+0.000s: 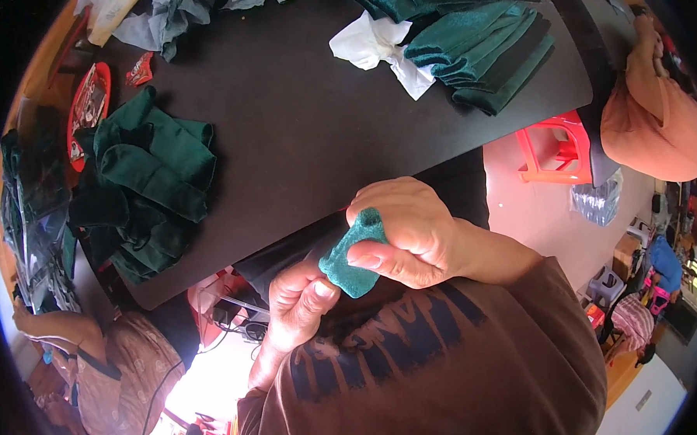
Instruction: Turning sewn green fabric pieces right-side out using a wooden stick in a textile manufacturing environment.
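Landmark: smooth black tabletop.

Item 1: small teal-green plush fabric piece, just off the tabletop's near edge, gripped by two hands. Right hand: curled about the upper part, thumb across its face. Left hand: thumb and fingers pinching the lower-left corner. The paired grip presumably steadies limp cloth.

Item 2: layered dark green velvet pieces, tabletop's far right; probably overlapped for order.

Item 3: crumpled white pinched-waist wad, beside them.

Item 4: loose dark green velvet heap, tabletop's left end.

Writing: large dark lettering on brown shirt, creased; pale print on small red packet, tabletop's far left, unclear.
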Available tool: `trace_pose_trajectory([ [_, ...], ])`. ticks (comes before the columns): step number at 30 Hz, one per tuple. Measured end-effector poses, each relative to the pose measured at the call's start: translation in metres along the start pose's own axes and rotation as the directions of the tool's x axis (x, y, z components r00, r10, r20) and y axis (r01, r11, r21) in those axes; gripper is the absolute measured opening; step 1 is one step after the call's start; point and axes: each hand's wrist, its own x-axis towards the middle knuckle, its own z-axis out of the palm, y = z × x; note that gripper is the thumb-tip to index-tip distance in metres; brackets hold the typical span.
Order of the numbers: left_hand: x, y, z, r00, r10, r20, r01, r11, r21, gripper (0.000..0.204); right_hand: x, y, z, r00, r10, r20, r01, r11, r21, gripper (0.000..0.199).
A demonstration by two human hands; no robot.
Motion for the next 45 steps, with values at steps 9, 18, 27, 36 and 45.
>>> trace_pose_trajectory([
  [9, -0.006, -0.001, -0.007, 0.997, -0.037, -0.068, 0.040, 0.999, 0.034, 0.020, -0.004, 0.000, -0.003, 0.990, 0.142, 0.017, -0.138, 0.926, 0.352, 0.024],
  [18, -0.010, -0.003, -0.008, 0.997, -0.014, -0.075, 0.026, 0.986, 0.166, 0.019, -0.005, -0.007, 0.004, 0.961, 0.250, 0.122, -0.275, 0.791, 0.547, 0.022],
  [27, -0.004, 0.003, -0.003, 0.997, -0.039, -0.063, 0.040, 0.999, 0.016, 0.019, 0.004, -0.006, 0.005, 0.974, 0.188, -0.129, -0.139, 0.938, 0.316, 0.014],
  [36, -0.002, 0.003, -0.001, 0.998, -0.055, -0.036, 0.058, 0.994, 0.091, 0.020, 0.006, -0.004, -0.003, 0.996, 0.014, -0.089, 0.000, 0.989, 0.149, 0.026],
  [45, -0.005, -0.005, -0.003, 0.998, -0.032, -0.049, 0.040, 0.986, 0.162, 0.019, 0.000, -0.012, 0.001, 0.962, 0.273, 0.000, -0.257, 0.906, 0.337, 0.031],
])
